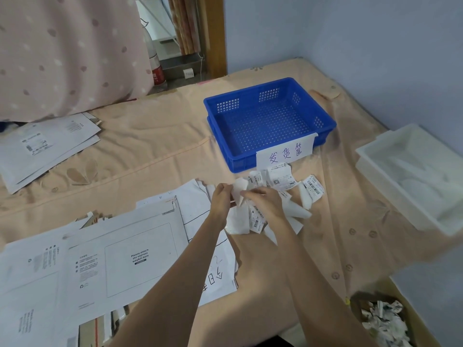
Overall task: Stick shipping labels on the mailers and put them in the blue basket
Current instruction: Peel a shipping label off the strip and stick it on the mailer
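Head view: the perforated blue plastic basket [269, 126], far right on the bed, holds nothing — work has barely begun. Left hand [221, 196] and right hand [260, 200] pinch one curled white shipping label [239, 191]; white cardboard mailers [130, 256] wait near left, unlabelled.

The blue basket [269, 121], perforated and holding nothing, sits ahead of me on the peach cloth with a handwritten paper sign on its near wall. Just in front of it lies a loose heap of curled white shipping labels [280, 189] with barcodes. I pinch one curled label [239, 192] above the heap. White mailers [120, 259] lie flat, overlapping, to my left, printed sides up.
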{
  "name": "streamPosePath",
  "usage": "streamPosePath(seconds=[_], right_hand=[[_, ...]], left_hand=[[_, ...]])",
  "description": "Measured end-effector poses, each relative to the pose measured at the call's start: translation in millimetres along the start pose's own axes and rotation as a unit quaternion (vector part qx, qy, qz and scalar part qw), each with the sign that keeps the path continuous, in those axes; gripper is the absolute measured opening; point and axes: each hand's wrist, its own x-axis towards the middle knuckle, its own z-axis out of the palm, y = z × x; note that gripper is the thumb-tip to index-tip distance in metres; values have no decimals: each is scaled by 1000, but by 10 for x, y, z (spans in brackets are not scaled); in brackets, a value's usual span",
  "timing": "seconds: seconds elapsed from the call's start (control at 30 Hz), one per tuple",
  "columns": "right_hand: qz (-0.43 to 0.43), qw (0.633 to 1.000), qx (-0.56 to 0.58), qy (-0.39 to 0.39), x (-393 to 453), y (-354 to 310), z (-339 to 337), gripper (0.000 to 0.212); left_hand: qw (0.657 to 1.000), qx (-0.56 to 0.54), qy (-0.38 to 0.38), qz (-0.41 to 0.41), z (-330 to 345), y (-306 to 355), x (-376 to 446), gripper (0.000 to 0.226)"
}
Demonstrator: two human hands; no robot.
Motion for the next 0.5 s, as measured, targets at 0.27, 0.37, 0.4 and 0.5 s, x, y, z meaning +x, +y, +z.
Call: streamPosePath(seconds=[0.27, 0.37, 0.4, 0.5], right_hand=[[-68, 994, -62, 56, 17, 29, 98, 20], [-13, 998, -7, 55, 82, 36, 93, 24], [10, 999, 23, 45, 86, 26, 89, 27], [27, 998, 54, 9, 50, 10, 83, 33]], left_hand=[[999, -13, -24, 21, -39, -4, -30, 11], [1000, -25, 8, 6, -80, 17, -20, 14], [1000, -18, 14, 2, -89, 19, -10, 16], [1000, 4, 23, 0, -73, -6, -12, 13]])
